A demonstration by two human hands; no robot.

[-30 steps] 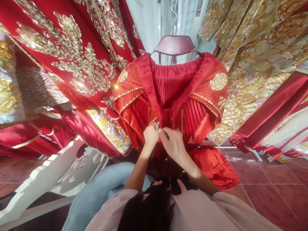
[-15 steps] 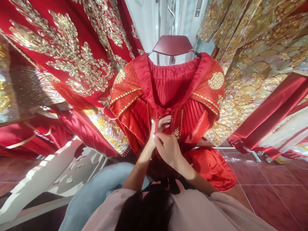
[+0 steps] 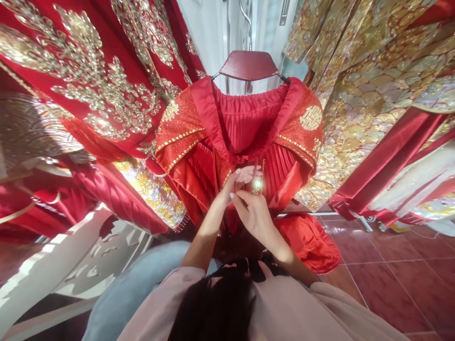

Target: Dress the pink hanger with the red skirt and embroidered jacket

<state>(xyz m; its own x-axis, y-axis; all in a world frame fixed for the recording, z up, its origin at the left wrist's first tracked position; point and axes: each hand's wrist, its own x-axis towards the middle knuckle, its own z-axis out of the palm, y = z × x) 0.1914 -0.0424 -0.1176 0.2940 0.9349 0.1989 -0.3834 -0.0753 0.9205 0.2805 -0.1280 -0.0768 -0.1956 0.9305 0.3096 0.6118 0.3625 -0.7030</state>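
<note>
1. The red jacket [image 3: 245,132] hangs upright straight ahead of me, its shoulders on the hanger [image 3: 249,65]; the gathered collar [image 3: 209,111] forms a V-shaped edge around the open neck.
2. My left hand [image 3: 234,183] lies over the jacket's front, just below the point of the V. Its fingers are extended toward the right and blurred at the tips; whether they grip anything, I cannot tell.
3. My right hand [image 3: 251,204] is just below and beside it, thumb and forefinger drawn close together near my left thumb. I cannot tell whether cloth or cord is pinched there.
4. Beaded edges slope outward across both shoulders, well apart from my fingers.
5. Left margin: the sequinned gown [image 3: 95,71] crowds the jacket's shoulder in this view. Lower down, my knee [image 3: 142,277] fills the gap between my forearm and the white frame [image 3: 64,251].
6. Right margin: the gold robe [image 3: 369,104] stands behind the other shoulder. Red cloth [image 3: 309,241] bulges beside my forearm; past its rounded edge, the tiled floor [image 3: 391,284] gives my elbow the widest room.
</note>
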